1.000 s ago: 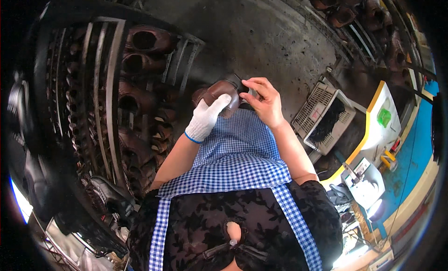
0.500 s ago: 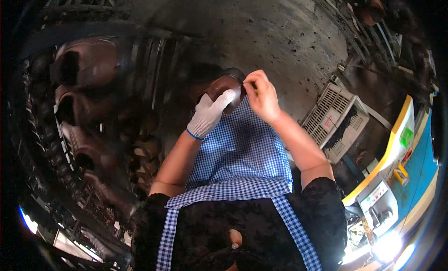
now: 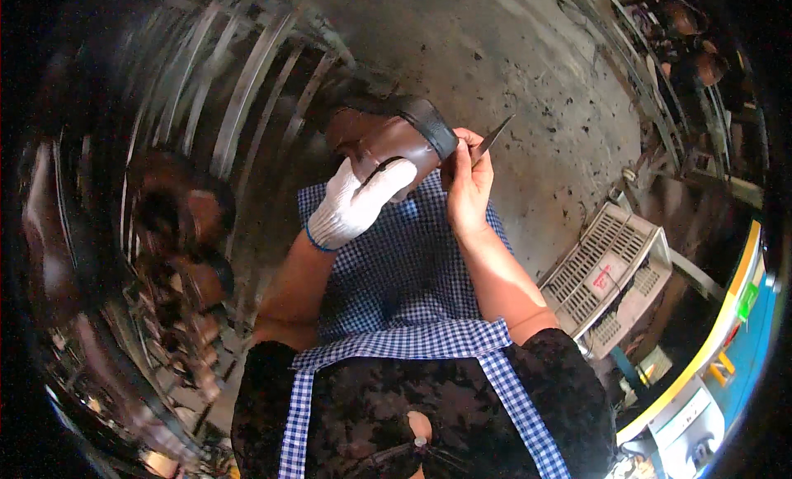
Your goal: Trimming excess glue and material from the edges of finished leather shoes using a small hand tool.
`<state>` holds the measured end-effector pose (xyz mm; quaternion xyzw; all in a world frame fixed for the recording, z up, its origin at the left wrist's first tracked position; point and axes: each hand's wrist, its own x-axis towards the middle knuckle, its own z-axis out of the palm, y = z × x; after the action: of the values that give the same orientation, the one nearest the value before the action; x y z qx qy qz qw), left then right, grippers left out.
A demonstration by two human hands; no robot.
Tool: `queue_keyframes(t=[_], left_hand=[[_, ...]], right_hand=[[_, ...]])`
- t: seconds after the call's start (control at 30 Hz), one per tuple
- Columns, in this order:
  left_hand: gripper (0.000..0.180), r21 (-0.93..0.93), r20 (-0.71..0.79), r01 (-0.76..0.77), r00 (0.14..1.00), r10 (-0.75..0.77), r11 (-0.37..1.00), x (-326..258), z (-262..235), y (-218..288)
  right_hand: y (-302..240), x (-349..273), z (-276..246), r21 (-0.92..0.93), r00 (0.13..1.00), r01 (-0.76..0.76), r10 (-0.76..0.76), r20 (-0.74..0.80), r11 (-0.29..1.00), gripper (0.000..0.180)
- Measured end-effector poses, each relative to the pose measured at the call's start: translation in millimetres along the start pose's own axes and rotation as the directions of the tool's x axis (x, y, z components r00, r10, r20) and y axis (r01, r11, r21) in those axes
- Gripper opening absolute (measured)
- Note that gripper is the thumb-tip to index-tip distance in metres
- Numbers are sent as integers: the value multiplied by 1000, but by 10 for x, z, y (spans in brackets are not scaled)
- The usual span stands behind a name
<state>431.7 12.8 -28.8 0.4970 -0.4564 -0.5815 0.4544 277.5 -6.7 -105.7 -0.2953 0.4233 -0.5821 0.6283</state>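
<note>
Left hand: the gloved left hand (image 3: 359, 205) is closed around the brown shoe (image 3: 386, 142), gripping it from below and holding it above the checked apron (image 3: 404, 281).
Right hand: the bare right hand (image 3: 469, 182) is closed on a thin blade (image 3: 492, 138), which points up and to the right.
Shoe position: between both hands, its dark sole edge touching the right-hand fingers.
Surroundings: a grey plastic crate (image 3: 615, 273) sits on the concrete floor (image 3: 528, 83), right; a blurred metal rack (image 3: 206, 132) stands left.
</note>
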Motion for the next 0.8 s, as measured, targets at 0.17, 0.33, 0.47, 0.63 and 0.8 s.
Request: queue_keyframes(t=[0.17, 0.33, 0.47, 0.63, 0.8], left_hand=[[39, -28, -120, 35, 992, -38, 999, -338, 146, 382], [33, 6, -76, -84, 994, 84, 996, -747, 202, 323], [32, 354, 6, -120, 992, 126, 928, -1099, 183, 426], [34, 237, -84, -13, 996, 34, 971, -1409, 289, 969], [36, 202, -140, 8, 990, 21, 979, -1480, 352, 1228]], right_hand=[[-498, -206, 66, -144, 985, -21, 46, 169, 989, 23], [-561, -678, -86, -179, 954, 12, 42, 296, 984, 26], [-922, -924, -199, -352, 914, 74, 77, 398, 933, 40], [-1520, -1313, -92, -580, 828, 477, -116, 548, 661, 34], [-1721, -1515, 72, -639, 730, 681, -258, 633, 358, 39]])
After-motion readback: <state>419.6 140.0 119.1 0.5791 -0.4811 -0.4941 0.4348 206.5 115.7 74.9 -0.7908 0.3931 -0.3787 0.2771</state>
